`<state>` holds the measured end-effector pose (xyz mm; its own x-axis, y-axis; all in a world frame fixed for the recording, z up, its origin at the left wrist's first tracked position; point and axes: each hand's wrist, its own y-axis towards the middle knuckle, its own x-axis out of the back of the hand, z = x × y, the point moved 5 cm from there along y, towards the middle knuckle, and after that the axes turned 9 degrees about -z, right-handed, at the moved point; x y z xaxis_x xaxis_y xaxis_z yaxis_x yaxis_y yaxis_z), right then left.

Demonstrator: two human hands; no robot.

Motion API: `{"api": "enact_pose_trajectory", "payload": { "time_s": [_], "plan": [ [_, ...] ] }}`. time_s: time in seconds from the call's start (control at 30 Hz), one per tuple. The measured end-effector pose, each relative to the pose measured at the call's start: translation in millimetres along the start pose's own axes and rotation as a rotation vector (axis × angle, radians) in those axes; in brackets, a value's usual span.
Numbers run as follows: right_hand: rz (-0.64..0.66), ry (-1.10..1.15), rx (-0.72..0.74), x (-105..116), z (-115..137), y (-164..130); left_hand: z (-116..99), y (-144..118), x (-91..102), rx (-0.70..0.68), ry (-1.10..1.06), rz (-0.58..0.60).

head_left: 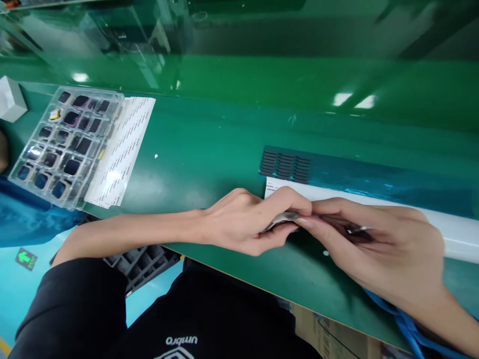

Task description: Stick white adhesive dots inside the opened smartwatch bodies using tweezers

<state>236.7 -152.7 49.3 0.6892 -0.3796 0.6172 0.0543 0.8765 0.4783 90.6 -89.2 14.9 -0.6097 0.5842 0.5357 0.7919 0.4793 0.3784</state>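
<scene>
My left hand [258, 219] is closed in a pinch around a small thin silvery-grey piece [285, 217], mostly covered by the fingers. From the right, my right hand [381, 239] meets it, thumb and finger pinched at the piece's right end. A thin shiny metal thing [359, 230] shows within the curl of my right hand; its kind is not clear. Beyond the hands lies a blue film strip [374, 174] with rows of small dark adhesive-like pieces [286, 165] on its left end. A white printed strip [430, 219] runs beneath my right hand.
On the left of the green bench [194, 144] sits a clear compartment tray [69, 144] of dark square-faced parts, overlapping a printed white sheet [125, 144]. A white box [11, 99] stands at the far left, near another person's blue sleeve [33, 214]. A black crate [145, 264] is below.
</scene>
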Motion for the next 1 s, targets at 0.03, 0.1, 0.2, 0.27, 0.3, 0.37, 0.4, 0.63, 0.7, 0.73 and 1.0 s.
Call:
{"api": "enact_pose_trajectory", "payload": {
  "time_s": [0.03,0.1,0.2,0.27,0.3,0.37,0.4,0.63,0.7,0.73,1.0],
  "plan": [
    [0.006,0.012,-0.008,1,-1,0,-1,0,-0.3,0.006,-0.013,0.019],
    [-0.008,-0.022,0.024,5,-3,-2,-1,0,-0.5,0.053,-0.066,0.046],
    [-0.074,-0.191,0.249,11,2,-8,0,3,2.9,0.160,-0.177,0.002],
    [-0.061,-0.291,0.369,13,5,-14,0,5,5.9,0.181,-0.239,-0.049],
    [-0.029,-0.328,0.384,13,5,-17,0,6,7.2,0.170,-0.260,-0.071],
    [0.031,-0.387,0.393,13,6,-20,-1,6,8.3,0.148,-0.279,-0.090],
    [0.055,-0.413,0.426,13,8,-21,-2,6,8.5,0.140,-0.279,-0.096],
    [-0.035,-0.496,0.768,16,26,-16,-6,4,7.6,0.143,-0.251,-0.083],
    [0.016,-0.493,0.729,13,22,-19,-4,5,7.8,0.175,-0.267,-0.083],
    [0.036,-0.478,0.700,12,19,-22,-3,5,8.0,0.189,-0.274,-0.090],
    [-0.028,-0.224,0.329,10,5,-33,-3,5,7.8,0.071,-0.241,-0.205]
  ]
}}
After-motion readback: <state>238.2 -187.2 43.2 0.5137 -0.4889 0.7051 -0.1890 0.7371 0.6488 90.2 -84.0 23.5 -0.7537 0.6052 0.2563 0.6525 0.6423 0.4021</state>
